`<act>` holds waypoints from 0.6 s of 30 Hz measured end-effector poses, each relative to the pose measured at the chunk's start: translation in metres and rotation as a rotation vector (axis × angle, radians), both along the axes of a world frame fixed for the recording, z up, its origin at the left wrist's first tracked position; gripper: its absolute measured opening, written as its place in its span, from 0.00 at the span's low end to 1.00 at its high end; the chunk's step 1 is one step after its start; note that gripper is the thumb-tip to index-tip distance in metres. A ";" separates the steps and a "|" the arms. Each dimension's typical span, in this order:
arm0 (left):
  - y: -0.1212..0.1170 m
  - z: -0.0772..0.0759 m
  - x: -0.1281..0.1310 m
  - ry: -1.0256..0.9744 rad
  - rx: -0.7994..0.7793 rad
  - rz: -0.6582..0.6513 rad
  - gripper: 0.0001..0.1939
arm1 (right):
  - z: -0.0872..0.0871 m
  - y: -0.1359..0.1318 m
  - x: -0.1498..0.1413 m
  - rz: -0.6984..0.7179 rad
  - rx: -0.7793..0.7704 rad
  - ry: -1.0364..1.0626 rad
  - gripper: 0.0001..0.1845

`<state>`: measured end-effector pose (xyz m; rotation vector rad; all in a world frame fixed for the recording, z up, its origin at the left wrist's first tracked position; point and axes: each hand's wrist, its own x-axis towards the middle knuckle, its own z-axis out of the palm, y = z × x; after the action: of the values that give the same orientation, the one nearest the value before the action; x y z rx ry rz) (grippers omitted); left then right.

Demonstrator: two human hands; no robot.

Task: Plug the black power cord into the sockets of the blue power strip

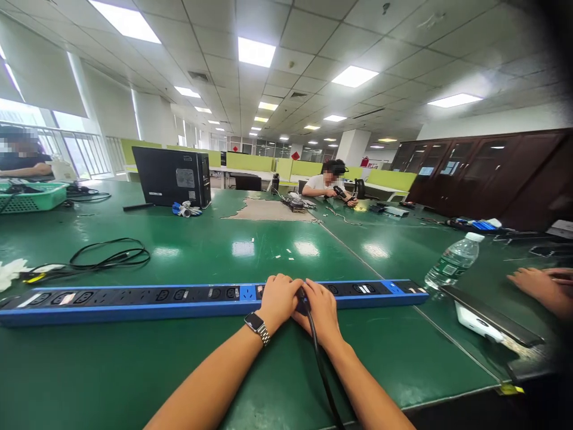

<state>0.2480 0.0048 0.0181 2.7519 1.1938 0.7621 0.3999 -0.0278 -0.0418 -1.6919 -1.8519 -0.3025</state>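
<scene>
A long blue power strip with black sockets along its top lies across the green table. Over its middle, my left hand is closed on the strip, its fingers bent over the far edge; a watch is on that wrist. Right beside it, my right hand is closed around the plug end of a black power cord. The cord runs down toward me between my forearms. My fingers cover most of the plug, so how deep it sits in a socket is hidden.
Right of the strip stand a water bottle and a dark flat device, near another person's hand. A coiled black cable lies left. Farther back are a computer case, a green basket and a seated person with a tool.
</scene>
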 end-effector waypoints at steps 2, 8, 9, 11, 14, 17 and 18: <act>-0.001 0.003 0.003 -0.028 0.007 0.020 0.16 | 0.001 0.001 -0.001 -0.019 -0.002 0.001 0.32; 0.002 0.024 -0.043 -0.356 0.141 0.164 0.16 | 0.005 -0.001 -0.005 -0.054 -0.048 -0.002 0.35; 0.005 0.025 -0.062 -0.390 0.146 0.218 0.16 | 0.005 -0.001 -0.005 -0.058 -0.060 0.002 0.35; 0.011 0.024 -0.107 -0.437 0.121 0.325 0.17 | 0.006 -0.002 -0.006 -0.065 -0.082 0.013 0.36; 0.014 0.013 -0.176 -0.344 0.088 0.323 0.19 | 0.007 -0.001 -0.007 -0.080 -0.094 0.025 0.35; 0.008 -0.003 -0.223 -0.333 0.008 0.367 0.23 | 0.005 0.000 -0.007 -0.083 -0.092 0.030 0.34; 0.006 -0.006 -0.231 -0.353 -0.023 0.366 0.24 | 0.005 0.000 -0.007 -0.083 -0.092 0.030 0.34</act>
<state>0.0168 0.0106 0.0116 2.2680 1.6177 1.1938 0.3929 -0.0278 -0.0369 -1.8281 -1.8021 -0.2280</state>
